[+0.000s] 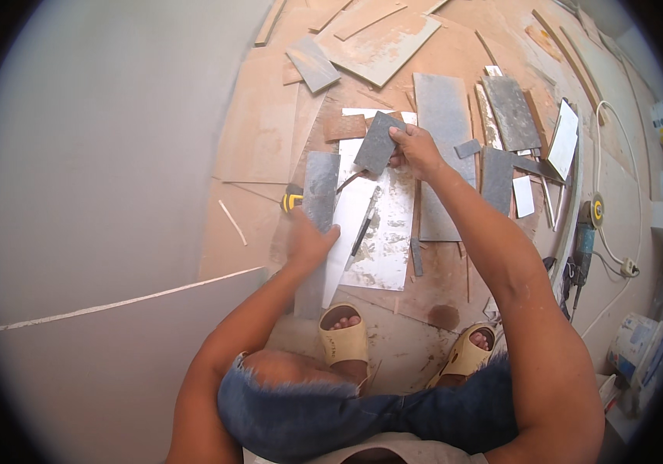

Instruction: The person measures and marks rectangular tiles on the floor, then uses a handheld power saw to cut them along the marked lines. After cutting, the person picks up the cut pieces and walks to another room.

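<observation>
My right hand (416, 151) pinches a small dark grey tile piece (376, 145) by its right side, thumb on top. My left hand (312, 243), slightly blurred, grips the lower end of a longer grey tile strip (321, 185), with its thumb at the right edge and its other fingers partly hidden. Beside that strip, on its left, is a yellow and black tape measure (291, 199). Below both hands lies a white tile (393, 247) smeared with grey residue. A narrow white strip (345, 232) and a black marker (362, 234) rest over it.
A long grey tile (438, 193) lies right of the white one, with a dark tile (511, 112) and several offcuts farther right. An angle grinder (584, 240) with a cord stands near a white bucket (635, 348). My sandalled feet (345, 332) are close by.
</observation>
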A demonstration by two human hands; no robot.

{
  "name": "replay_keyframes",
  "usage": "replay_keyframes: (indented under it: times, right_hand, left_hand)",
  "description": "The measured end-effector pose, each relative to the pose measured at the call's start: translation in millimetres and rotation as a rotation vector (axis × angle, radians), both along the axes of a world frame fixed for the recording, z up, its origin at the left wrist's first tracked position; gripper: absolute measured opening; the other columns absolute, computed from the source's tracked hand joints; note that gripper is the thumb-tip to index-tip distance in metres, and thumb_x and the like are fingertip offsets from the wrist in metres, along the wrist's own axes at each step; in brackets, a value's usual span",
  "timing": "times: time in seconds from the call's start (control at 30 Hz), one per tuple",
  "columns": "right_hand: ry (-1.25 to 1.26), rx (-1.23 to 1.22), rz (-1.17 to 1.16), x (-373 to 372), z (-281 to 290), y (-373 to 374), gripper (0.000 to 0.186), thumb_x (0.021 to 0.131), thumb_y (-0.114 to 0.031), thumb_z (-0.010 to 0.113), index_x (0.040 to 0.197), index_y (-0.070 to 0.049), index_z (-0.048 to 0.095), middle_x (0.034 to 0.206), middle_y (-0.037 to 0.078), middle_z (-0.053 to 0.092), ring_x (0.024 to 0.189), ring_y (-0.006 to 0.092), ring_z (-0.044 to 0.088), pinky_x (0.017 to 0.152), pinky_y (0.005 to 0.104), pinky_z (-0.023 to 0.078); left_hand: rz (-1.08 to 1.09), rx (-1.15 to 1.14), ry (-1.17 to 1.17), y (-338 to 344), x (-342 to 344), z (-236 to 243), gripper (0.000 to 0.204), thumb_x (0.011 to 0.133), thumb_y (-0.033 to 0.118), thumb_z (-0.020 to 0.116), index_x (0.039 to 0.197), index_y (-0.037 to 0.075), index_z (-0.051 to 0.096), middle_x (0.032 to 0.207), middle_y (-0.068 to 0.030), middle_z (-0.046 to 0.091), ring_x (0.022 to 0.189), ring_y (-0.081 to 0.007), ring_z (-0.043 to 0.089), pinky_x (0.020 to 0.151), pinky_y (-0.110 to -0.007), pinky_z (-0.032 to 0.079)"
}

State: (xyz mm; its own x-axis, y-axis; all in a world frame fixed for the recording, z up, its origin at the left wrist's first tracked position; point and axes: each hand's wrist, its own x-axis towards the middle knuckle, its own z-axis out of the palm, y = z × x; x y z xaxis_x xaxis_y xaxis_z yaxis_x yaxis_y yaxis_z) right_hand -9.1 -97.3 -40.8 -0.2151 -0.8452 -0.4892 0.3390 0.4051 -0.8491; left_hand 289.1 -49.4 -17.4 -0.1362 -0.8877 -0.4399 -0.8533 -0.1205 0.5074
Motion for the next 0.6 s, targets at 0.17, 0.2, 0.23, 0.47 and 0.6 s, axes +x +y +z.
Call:
replay_keyframes:
  times: [0.17,0.2,0.23,0.47,0.6]
  right_hand:
    - [0.094,-0.063,0.083,-1,9,-2,0.025,0.103,-0.026,0.061,0.104,-0.001,0.065,0.083,0.006,0.065,0.067,0.0138,0.061,0.06,0.0275,0.054]
    - [0.14,-0.042,0.094,-6,2,-3,0.025,0.103,-0.025,0.061,0.104,-0.001,0.066,0.084,0.006,0.065,0.066,0.0137,0.061,0.06,0.0276,0.054]
    - [0.186,-0.021,0.105,-10,-4,-3,0.025,0.103,-0.025,0.061,0.104,-0.001,0.066,0.084,0.007,0.066,0.066,0.0136,0.061,0.06,0.0277,0.053]
    - [0.203,-0.012,0.1,-1,2,0,0.025,0.102,-0.025,0.062,0.106,0.0,0.066,0.087,0.007,0.067,0.069,0.0144,0.062,0.061,0.0284,0.054]
    - [0.176,-0.018,0.088,-4,-13,-1,0.03,0.101,-0.024,0.062,0.112,0.003,0.066,0.092,0.011,0.07,0.076,0.0189,0.068,0.065,0.0328,0.056]
  left_hand:
    - [-0.173,-0.116,0.337,-7,12,-12,0.081,0.073,0.035,0.086,0.129,-0.008,0.044,0.121,-0.0272,0.062,0.112,-0.0376,0.063,0.095,-0.044,0.051]
    - [-0.202,-0.154,0.335,-10,6,-13,0.08,0.073,0.034,0.086,0.128,-0.008,0.046,0.121,-0.0268,0.062,0.113,-0.0365,0.063,0.096,-0.043,0.05]
    - [-0.158,-0.083,0.356,-15,3,-13,0.082,0.073,0.034,0.086,0.13,-0.009,0.045,0.122,-0.0269,0.062,0.114,-0.0364,0.062,0.096,-0.043,0.05]
    - [-0.032,0.082,0.438,-39,9,-16,0.087,0.074,0.029,0.086,0.138,-0.009,0.041,0.126,-0.0223,0.061,0.114,-0.0278,0.062,0.095,-0.037,0.051]
    - [-0.025,0.032,0.397,-26,2,-29,0.088,0.075,0.025,0.086,0.141,-0.01,0.04,0.127,-0.0205,0.061,0.116,-0.0249,0.061,0.098,-0.035,0.05]
